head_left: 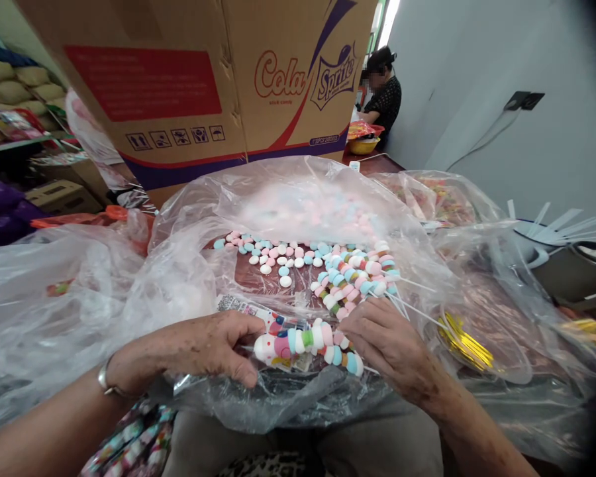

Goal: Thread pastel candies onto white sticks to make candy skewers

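Big cardboard box (193, 86) looms behind, clear bag (298, 199) of loose sweets (273, 255) spread in front of us. Our left hand (198, 348) pinches a small printed wrapper (258, 311) shut around a candy skewer (308, 344), right hand (387, 344) closed on the skewer's other end, just below the skewer pile (352, 278). Best bet, we reckon: hold the wrapper mouth steady and slide the skewer straight in.

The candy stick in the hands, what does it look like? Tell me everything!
The candy stick is a row of soft-looking marshmallow pieces in pink, white, blue and green, threaded on a thin white stick. It lies nearly level over crinkled clear plastic. The left hand pinches its rounded left end along with a small printed wrapper; the right hand holds its right end.
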Demonstrator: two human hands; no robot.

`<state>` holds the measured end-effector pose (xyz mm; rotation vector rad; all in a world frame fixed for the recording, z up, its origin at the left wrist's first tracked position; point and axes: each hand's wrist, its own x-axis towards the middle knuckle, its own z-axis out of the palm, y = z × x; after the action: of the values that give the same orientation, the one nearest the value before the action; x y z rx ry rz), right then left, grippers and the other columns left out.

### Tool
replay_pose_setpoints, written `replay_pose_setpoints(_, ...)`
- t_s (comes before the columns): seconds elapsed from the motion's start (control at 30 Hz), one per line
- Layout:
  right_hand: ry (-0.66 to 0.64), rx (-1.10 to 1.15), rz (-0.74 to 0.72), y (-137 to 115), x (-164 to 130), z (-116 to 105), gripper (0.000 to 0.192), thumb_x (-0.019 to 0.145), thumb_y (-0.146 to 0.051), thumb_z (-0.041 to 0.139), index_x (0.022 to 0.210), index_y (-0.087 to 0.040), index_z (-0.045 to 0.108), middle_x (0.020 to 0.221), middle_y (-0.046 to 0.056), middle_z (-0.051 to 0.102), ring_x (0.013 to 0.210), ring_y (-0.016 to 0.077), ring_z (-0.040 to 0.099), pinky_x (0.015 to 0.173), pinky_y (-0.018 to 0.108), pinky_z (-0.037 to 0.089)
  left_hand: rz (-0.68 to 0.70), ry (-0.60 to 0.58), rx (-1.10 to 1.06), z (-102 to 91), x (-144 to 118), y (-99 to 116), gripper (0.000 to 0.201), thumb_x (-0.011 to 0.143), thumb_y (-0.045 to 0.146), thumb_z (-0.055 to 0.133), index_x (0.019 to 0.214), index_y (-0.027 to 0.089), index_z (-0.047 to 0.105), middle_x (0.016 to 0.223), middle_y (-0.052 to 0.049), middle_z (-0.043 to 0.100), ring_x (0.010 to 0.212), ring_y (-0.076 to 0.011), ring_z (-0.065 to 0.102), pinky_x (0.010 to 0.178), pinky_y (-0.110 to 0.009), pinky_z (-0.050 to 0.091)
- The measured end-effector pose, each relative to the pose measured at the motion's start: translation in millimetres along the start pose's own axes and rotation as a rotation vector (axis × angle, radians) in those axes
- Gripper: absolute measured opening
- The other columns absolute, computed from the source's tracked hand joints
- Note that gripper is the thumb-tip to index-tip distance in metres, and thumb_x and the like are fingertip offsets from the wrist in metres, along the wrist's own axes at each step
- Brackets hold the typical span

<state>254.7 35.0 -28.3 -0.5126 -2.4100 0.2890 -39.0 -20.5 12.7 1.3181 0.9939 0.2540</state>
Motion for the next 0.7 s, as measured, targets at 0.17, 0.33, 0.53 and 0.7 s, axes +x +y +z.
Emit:
replay_pose_setpoints(0.17,-0.031,-0.051,-0.014,-5.9,7.4,-7.0,0.023,0.100,-0.013,0.045,0.087,-0.018,0.063,0.079,0.004,0.063,0.074,0.0175,0.054,0.070,0.032,0.041,0.104,0.104,0.399,-2.5,3.4,-6.5,0.037,0.076,0.027,0.081,0.113,0.027,0.073,0.090,0.002,0.070,0.080,-0.0193,0.058,0.070,-0.021,0.042)
replay_pose_setpoints(0.33,-0.090,-0.062,-0.049,-5.3,13.7,-13.9,0.027,0.101,-0.014,0.043,0.083,-0.019,0.062,0.076,0.003,0.062,0.072,0.0165,0.053,0.068,0.031,0.038,0.097,0.055,0.338,-5.3,3.6,-5.3,0.031,0.078,0.033,0.081,0.107,0.025,0.074,0.091,0.003,0.071,0.082,-0.0201,0.061,0.069,-0.021,0.045)
replay_pose_setpoints(0.53,-0.082,-0.011,-0.017,-3.8,13.2,-5.2,0.024,0.101,-0.014,0.043,0.086,-0.017,0.061,0.078,0.004,0.061,0.074,0.0172,0.052,0.072,0.031,0.039,0.154,0.004,0.213,-3.9,6.0,-1.9,0.052,0.074,0.047,0.083,0.121,0.027,0.071,0.110,0.000,0.073,0.096,-0.0250,0.061,0.081,-0.025,0.048)
replay_pose_setpoints(0.7,-0.122,0.018,-0.016,-7.3,14.2,1.8,0.026,0.102,-0.015,0.042,0.082,-0.018,0.059,0.074,0.002,0.061,0.071,0.0162,0.051,0.068,0.029,0.037,0.070,-0.045,0.113,-2.8,9.2,-3.9,0.046,0.076,0.043,0.082,0.115,0.024,0.069,0.093,0.001,0.070,0.075,-0.0182,0.056,0.061,-0.022,0.043)
